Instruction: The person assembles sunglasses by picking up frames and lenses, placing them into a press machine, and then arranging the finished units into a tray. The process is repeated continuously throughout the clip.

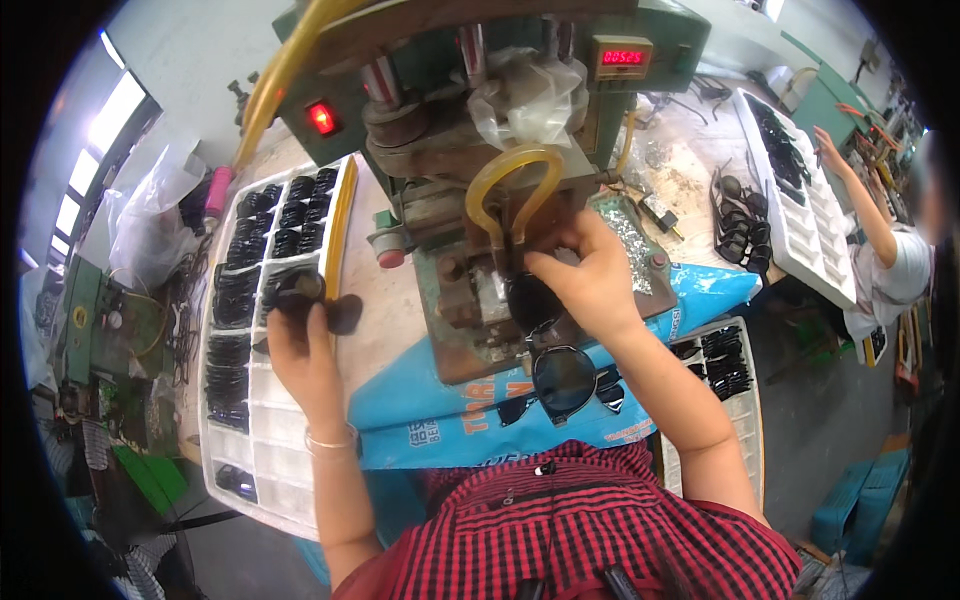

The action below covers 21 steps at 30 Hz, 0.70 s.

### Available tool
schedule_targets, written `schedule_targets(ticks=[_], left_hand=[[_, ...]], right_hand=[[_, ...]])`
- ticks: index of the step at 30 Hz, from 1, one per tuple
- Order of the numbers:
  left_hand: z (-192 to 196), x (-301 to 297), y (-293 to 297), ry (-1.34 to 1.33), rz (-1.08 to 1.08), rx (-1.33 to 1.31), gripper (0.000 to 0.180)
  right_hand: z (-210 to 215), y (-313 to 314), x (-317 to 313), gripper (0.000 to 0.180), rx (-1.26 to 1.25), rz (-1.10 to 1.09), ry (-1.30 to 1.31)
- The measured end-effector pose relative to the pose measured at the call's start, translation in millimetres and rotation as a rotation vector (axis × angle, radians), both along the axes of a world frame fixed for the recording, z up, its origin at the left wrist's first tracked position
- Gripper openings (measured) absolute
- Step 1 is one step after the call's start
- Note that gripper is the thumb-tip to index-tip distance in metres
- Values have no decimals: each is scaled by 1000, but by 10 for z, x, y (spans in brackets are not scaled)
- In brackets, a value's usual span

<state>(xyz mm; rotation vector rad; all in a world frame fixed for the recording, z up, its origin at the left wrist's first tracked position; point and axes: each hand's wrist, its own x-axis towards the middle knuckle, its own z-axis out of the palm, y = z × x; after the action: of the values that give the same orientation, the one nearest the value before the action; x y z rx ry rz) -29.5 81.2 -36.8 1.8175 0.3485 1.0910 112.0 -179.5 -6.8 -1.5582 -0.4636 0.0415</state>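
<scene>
Now seating sunglasses (535,300) in green press (480,150), right hand (590,275) fingers clamped on them; left hand (300,330) fingers clamped on next sunglasses pair (310,292) over white tray (270,470). Next: careful alignment, probably.

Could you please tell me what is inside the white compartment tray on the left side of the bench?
The white compartment tray holds dark sunglasses in its far and middle compartments; several near ones look empty. The left hand, holding a dark pair, covers some compartments.

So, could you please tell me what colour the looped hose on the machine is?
Yellow: the looped hose shows best in the head view.
</scene>
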Motion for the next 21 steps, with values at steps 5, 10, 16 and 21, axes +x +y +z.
schedule_targets(ticks=[5,10,16,21], left_hand=[[151,122,-362,-351,-276,-126,29],[709,440,-568,-500,-526,-7,34],[742,435,-629,-470,-505,164,28],[442,315,-915,-270,-663,849,21]], right_hand=[[-37,-20,-25,44,54,-11,11],[-11,60,-123,46,238,107,183],[100,-12,-397,49,183,78,70],[-382,-491,93,23,-550,-261,-551]])
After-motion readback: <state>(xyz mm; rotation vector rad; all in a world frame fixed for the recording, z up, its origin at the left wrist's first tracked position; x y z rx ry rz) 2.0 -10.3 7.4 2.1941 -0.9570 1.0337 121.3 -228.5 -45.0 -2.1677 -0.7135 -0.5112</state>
